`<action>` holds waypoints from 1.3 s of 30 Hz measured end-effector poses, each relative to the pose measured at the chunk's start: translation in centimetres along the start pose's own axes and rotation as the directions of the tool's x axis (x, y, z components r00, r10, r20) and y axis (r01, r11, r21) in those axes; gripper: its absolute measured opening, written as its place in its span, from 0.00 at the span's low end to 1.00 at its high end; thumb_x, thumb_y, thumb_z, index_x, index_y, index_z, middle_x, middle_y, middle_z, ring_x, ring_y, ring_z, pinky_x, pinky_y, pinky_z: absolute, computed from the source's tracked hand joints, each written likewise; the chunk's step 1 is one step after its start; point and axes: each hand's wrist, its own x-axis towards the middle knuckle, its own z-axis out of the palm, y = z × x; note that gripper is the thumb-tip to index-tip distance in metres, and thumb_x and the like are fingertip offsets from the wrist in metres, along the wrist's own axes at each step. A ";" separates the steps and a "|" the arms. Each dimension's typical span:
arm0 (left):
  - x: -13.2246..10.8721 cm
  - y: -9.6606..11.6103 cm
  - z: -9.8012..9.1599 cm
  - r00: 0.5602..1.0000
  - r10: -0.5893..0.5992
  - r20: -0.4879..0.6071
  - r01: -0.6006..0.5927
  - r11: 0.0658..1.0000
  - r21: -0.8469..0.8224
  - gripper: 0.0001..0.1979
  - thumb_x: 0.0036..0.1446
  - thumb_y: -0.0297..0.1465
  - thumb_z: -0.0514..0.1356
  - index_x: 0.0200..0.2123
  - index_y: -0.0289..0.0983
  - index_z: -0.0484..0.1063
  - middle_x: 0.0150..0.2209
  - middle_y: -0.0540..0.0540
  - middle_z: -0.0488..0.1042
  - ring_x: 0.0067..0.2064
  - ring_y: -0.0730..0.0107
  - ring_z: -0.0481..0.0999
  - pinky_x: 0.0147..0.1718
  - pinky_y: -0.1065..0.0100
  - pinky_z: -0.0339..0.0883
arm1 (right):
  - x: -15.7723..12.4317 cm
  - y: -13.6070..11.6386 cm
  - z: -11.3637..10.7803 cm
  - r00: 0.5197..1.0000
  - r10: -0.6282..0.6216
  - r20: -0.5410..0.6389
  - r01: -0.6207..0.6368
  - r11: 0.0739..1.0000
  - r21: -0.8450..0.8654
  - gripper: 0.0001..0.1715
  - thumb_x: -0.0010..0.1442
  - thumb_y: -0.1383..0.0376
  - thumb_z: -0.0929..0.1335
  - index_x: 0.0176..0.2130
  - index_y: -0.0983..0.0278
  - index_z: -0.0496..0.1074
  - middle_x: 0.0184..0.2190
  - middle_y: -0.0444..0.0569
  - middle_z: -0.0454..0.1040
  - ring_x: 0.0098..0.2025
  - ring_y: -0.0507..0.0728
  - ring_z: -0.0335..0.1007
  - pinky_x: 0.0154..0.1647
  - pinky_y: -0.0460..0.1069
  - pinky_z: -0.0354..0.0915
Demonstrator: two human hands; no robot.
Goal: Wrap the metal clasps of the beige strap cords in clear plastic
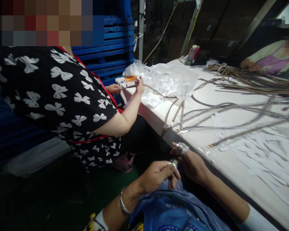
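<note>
My left hand [157, 175], with a bracelet on its wrist, is closed in a pinch on a small shiny strip [175, 163] in front of my lap. Close beside it, my right hand [195, 165] has its fingers curled by the table edge. Shiny clear or silvery wrapping [182, 149] circles fingers of that hand. Whatever lies inside its curl is hidden. Nearest to it on the table are thin grey-brown straps [199, 127] with small gold-coloured metal ends. Another such strap [227, 136] lies farther right.
The white table [156, 117] runs along my right, bearing a clear plastic bag [174, 77], white paper strips [262, 154] and a strap pile [255, 80]. At left, a co-worker [62, 96] holds a strap near an orange-handled tool [130, 78]. Another person [272, 61] sits opposite. Blue pallets [118, 38] stand behind.
</note>
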 end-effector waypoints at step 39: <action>0.0 -1.7 -2.0 0.797 0.505 -0.331 -0.061 0.612 0.788 0.14 0.62 0.33 0.58 0.51 0.40 0.72 0.50 0.42 0.75 0.53 0.60 0.72 0.55 0.59 0.63 | -1.7 -3.3 -0.6 0.635 0.498 0.590 -0.762 0.278 0.585 0.21 0.65 0.52 0.62 0.36 0.66 0.71 0.23 0.42 0.61 0.24 0.51 0.57 0.28 0.46 0.61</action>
